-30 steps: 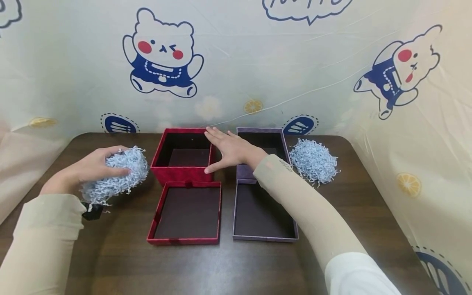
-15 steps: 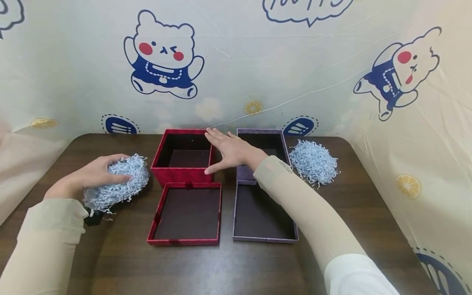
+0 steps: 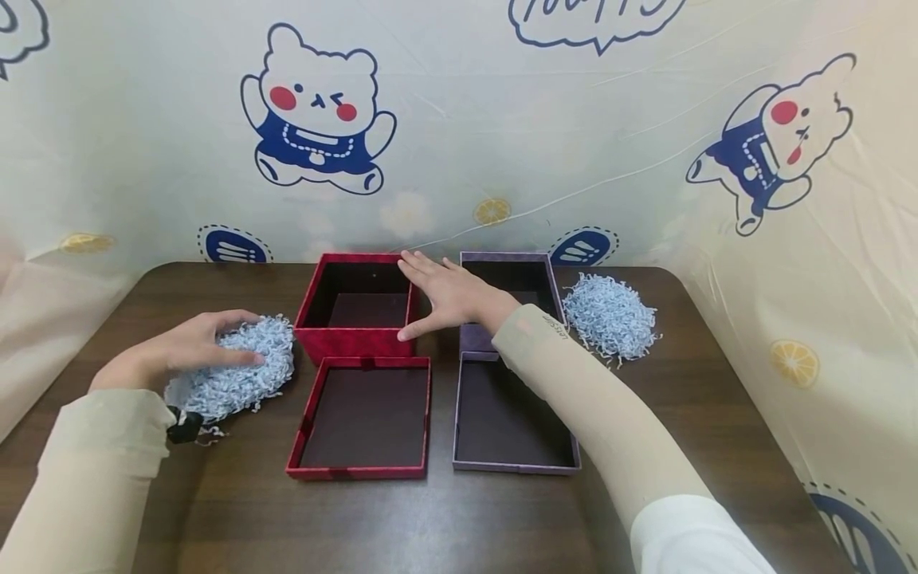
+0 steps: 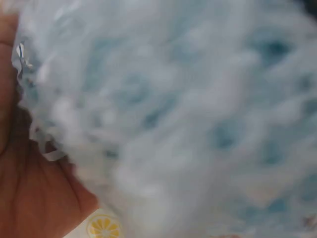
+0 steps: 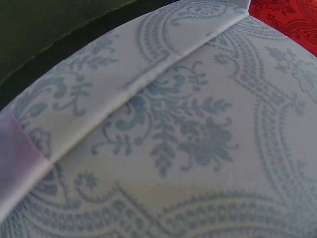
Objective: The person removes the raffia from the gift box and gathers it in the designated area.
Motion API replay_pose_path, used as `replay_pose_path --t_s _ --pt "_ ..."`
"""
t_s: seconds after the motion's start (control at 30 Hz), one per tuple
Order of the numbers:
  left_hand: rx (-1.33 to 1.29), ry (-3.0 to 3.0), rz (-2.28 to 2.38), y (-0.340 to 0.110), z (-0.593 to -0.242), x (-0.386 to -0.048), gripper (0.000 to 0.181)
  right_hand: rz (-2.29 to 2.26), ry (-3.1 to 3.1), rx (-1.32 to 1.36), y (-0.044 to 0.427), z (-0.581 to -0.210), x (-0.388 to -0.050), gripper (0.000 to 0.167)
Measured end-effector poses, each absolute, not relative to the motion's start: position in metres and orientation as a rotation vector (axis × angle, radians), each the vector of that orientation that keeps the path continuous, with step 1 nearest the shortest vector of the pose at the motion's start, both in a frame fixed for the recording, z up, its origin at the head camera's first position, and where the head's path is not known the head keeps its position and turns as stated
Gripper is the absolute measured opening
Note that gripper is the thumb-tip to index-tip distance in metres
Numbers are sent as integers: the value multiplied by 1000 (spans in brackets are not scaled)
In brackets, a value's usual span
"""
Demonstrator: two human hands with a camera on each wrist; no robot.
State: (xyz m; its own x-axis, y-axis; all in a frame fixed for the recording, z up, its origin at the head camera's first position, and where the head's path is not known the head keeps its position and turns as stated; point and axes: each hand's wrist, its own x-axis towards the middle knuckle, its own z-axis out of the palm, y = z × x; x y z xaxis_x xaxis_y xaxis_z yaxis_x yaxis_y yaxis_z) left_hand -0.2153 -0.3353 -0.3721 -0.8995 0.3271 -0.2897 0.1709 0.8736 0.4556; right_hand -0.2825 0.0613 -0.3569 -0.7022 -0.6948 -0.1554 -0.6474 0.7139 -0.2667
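In the head view my left hand (image 3: 182, 347) spans a clump of light blue shredded paper (image 3: 247, 371), thumb and fingers around its top. The clump sits low at the table's left and appears to touch it. Up close in the left wrist view, the shredded paper (image 4: 173, 109) is blurred against the palm. My right hand (image 3: 455, 296), fingers spread, touches the right rim of a red box (image 3: 351, 343) that stands without its lid. Behind the right forearm is a purple box (image 3: 505, 257); the right wrist view shows a patterned box wall (image 5: 173, 134).
A red lid (image 3: 358, 472) and a purple lid (image 3: 516, 466) lie upturned in front of the boxes. A second pile of light blue shredded paper (image 3: 610, 317) rests at the right. The brown table (image 3: 459, 526) ends at a printed curtain (image 3: 459, 119) behind.
My left hand has come down and slightly right with the shredded paper. The clump looks flatter and wider now. My right hand has stayed in place.
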Motion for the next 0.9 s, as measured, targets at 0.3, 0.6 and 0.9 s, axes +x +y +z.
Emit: replay_pose_path --t_s 0.3,0.6,0.9 --pt "433 2701 618 -331 -361 -211 67 -288 2679 -1073 61 -359 -284 120" --pt "389 2743 577 -328 -344 -202 63 -293 2650 -1058 59 -356 -282 120" --pt "250 2784 572 -318 -319 -190 69 -357 2661 -1110 82 -334 -279 99"
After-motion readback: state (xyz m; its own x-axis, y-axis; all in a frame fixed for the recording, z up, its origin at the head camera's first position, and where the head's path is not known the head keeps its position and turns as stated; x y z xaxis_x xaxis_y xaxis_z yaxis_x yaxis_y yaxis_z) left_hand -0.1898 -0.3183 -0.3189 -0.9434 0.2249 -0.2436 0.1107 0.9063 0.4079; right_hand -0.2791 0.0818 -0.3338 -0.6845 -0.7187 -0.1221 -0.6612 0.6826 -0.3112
